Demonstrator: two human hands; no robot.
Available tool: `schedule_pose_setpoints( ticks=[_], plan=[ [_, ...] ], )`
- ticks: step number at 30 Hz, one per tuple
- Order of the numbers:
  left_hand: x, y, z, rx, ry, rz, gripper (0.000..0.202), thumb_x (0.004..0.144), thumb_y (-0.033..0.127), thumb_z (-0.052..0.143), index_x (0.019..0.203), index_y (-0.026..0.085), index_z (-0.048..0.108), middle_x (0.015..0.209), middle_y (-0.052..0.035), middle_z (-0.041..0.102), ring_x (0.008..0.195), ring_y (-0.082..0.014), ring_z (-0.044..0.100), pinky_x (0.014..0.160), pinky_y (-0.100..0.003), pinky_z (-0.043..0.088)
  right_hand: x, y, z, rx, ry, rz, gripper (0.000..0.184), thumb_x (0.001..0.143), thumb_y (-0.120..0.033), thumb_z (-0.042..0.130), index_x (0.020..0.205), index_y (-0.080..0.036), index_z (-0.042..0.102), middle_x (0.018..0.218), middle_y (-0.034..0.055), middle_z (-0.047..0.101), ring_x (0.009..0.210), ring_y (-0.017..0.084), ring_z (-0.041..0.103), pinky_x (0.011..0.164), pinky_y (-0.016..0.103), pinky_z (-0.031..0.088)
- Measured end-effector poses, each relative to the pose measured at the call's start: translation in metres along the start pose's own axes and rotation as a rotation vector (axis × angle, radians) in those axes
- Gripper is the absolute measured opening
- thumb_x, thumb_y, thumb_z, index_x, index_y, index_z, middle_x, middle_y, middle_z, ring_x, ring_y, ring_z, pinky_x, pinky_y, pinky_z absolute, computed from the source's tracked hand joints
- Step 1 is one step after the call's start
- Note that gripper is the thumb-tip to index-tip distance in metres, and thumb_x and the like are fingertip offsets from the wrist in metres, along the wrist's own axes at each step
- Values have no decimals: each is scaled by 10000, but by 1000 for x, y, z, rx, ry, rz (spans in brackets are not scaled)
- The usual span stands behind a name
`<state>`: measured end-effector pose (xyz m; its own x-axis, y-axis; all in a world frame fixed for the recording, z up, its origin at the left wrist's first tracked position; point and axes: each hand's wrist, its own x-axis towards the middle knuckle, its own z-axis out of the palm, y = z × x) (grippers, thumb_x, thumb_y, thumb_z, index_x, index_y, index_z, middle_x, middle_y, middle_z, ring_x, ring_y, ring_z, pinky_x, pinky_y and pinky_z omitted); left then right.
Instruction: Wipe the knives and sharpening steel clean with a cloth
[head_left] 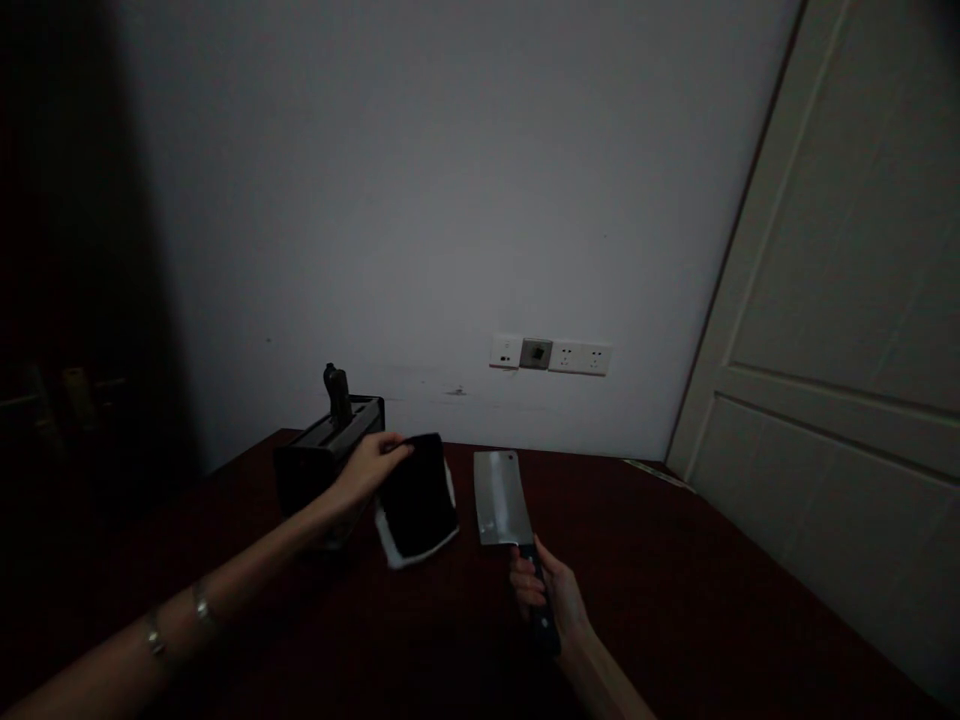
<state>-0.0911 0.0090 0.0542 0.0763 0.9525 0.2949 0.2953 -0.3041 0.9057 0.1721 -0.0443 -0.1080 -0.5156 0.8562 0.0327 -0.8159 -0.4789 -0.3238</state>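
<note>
The scene is dim. My right hand point(553, 598) is closed round the dark handle of a cleaver point(499, 497), whose broad steel blade points away from me over the dark red table point(675, 580). My left hand point(369, 466) reaches forward and grips the top edge of a dark flat pad with a white rim point(417, 497), held tilted just left of the blade. Right behind that hand stands a black knife block point(315, 462) with one dark handle point(337, 392) sticking up out of it.
A white wall rises behind the table, with a row of sockets point(550, 355) low on it. A pale panelled door point(840, 350) stands at the right. The left side of the room is in deep shadow. Bracelets circle my left wrist point(176, 620).
</note>
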Motion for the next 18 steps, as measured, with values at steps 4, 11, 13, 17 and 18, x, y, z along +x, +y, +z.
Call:
schedule_pose_setpoints(
  ticks=[4,11,13,17,18],
  plan=[
    [53,33,31,-58,32,161,253,607,377,584,704,143,578,607,16,561,568,-125,515,530,-217,370,3,2,-1,-44,-34,26,269,724,-302,655,752,-94,487,527,-87,335,382,-8,287,324,80,189],
    [49,17,110,-253,-336,8,214,679,327,556,745,124,549,616,1,561,536,-107,520,511,-213,370,0,3,11,-69,-29,34,312,676,-332,696,738,-81,522,504,-93,328,367,-10,248,314,96,161],
    [42,2,123,-158,-349,60,158,694,273,546,753,126,537,656,-13,581,593,-122,551,558,-231,407,-1,3,14,-67,-28,37,317,668,-333,702,733,-75,529,502,-90,337,364,-10,242,310,101,161],
    [30,-16,126,232,-236,477,266,718,155,514,983,127,525,988,-100,606,927,-196,565,790,-326,445,-1,1,15,-89,-34,35,319,673,-351,693,730,-78,539,496,-88,343,359,-4,224,308,110,165],
    [28,-17,124,365,-230,620,348,731,129,496,1079,133,496,1128,-126,556,1050,-216,513,867,-358,416,-1,0,16,-99,-37,37,320,674,-356,691,732,-80,540,494,-89,342,358,-3,219,308,114,165]
  ],
)
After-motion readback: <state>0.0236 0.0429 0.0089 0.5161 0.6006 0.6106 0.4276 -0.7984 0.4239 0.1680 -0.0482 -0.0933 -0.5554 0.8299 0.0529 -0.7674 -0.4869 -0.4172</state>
